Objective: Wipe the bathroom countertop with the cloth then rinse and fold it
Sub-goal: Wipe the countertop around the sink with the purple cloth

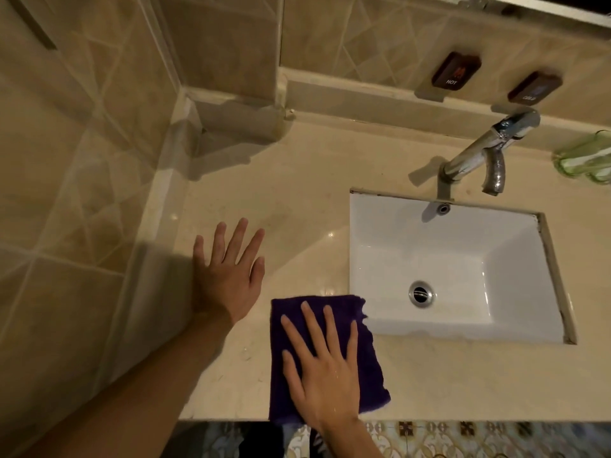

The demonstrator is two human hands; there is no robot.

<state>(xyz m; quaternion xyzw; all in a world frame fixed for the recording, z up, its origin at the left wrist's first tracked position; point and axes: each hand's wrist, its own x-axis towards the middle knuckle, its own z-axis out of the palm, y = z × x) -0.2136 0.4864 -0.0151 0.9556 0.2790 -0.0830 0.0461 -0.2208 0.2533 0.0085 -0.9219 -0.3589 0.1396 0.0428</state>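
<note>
beige countertop [297, 180] under my flat right hand [322, 368], pressing the purple cloth [370, 368]; its long axis runs twelve-to-six, left hand [228, 279] splayed, empty.

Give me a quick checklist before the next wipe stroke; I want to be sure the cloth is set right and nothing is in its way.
1. Right hand flat on the cloth, fingers spread: ok.
2. Cloth lying flat on the countertop: mostly ok; its near edge hangs slightly over the front.
3. Left hand clear of the cloth, resting open on the countertop beside it: ok.
4. Path toward the back wall free of objects: ok.
5. Cloth clear of the sink: not ok; its far right corner reaches the rim.
6. Cloth damp enough: cannot tell.
7. Faucet off: ok, no water seen running.
</note>
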